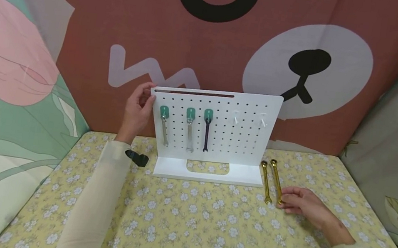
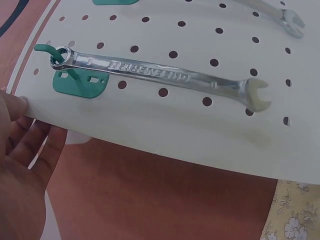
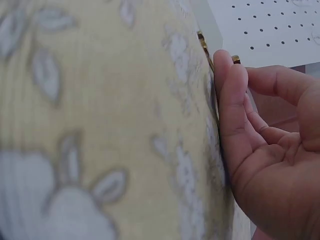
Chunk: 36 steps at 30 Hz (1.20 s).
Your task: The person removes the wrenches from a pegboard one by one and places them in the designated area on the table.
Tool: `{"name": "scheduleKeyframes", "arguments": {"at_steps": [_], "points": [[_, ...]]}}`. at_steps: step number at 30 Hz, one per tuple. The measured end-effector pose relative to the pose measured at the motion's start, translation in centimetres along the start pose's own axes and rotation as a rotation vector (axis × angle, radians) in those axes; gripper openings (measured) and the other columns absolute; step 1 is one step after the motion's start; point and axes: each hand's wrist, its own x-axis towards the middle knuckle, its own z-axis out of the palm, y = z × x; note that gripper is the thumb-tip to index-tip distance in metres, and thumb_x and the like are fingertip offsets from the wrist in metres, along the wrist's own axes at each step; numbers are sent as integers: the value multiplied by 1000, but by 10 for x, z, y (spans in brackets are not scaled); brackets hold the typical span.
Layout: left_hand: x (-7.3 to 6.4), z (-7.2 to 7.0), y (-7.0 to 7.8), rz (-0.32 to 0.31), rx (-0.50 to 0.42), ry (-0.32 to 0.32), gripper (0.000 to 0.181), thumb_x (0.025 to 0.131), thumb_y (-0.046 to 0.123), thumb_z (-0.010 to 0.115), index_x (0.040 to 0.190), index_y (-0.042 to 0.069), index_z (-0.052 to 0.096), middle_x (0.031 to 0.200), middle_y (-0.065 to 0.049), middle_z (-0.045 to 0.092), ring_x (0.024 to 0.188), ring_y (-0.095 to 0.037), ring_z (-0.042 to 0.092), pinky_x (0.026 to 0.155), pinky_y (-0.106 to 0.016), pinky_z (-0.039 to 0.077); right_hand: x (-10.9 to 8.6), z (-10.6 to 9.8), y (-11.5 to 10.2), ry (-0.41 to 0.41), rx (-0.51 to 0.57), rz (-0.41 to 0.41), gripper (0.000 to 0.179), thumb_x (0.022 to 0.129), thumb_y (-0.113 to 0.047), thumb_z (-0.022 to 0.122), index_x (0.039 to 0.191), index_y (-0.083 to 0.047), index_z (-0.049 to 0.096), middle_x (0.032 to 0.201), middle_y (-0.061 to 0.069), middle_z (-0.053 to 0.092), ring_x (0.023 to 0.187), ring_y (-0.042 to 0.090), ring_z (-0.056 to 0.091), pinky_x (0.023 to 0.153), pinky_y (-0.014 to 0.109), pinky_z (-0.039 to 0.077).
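Observation:
My left hand (image 1: 138,107) holds the upper left edge of a white pegboard (image 1: 215,143), thumb on the front face and fingers behind. Beside that thumb, a silver combination wrench (image 2: 155,75) hangs by its ring from a green hook (image 2: 82,85). Another silver wrench (image 1: 189,133) and a dark wrench (image 1: 206,135) hang from green hooks further right. My right hand (image 1: 303,204) pinches the lower end of a gold wrench (image 1: 276,178) at the table; its fingers cover much of that wrench in the right wrist view. A second gold wrench (image 1: 266,183) lies just left of it.
Two white hooks (image 1: 235,118) on the pegboard's right half carry nothing. The board stands on a white base (image 1: 170,167) with a cutout, on a flowered yellow tablecloth (image 1: 186,223). Close behind it hangs a printed cloth (image 1: 141,20).

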Motion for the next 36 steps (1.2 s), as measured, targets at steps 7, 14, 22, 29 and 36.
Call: {"name": "scheduleKeyframes", "arguments": {"at_steps": [7,14,22,29,36], "points": [[3,1,-10,7,4,2,34,106,1,54,140,4,57,111,-22,58,95,-32,58,78,-22,44,-1,-1,-2,26,3,64,58,108,-17,57,144,21,33,114,15,68,101,22,72,84,36,58],[7,1,-22,-9,19,3,34,107,2,54,140,6,57,113,-20,58,95,-29,57,78,-22,44,-5,4,-9,77,-93,91,60,108,-24,56,146,19,37,124,22,64,102,27,72,81,39,58],[2,0,-4,-3,18,-2,34,106,1,53,140,4,56,112,-22,57,95,-32,57,80,-22,44,-11,9,-18,112,-166,104,58,109,-27,54,145,17,41,133,30,58,100,30,72,77,41,59],[6,0,-27,0,17,4,34,106,4,55,140,8,57,114,-19,59,98,-31,59,81,-22,45,-14,13,-23,99,-174,101,53,110,-25,53,141,17,46,135,33,55,102,32,72,80,42,59],[7,-1,-28,11,6,-1,34,106,6,57,140,11,58,113,-16,59,95,-29,58,79,-22,45,-17,16,-27,114,-231,60,50,109,-24,53,138,17,49,126,28,61,100,32,72,79,42,59]]}}
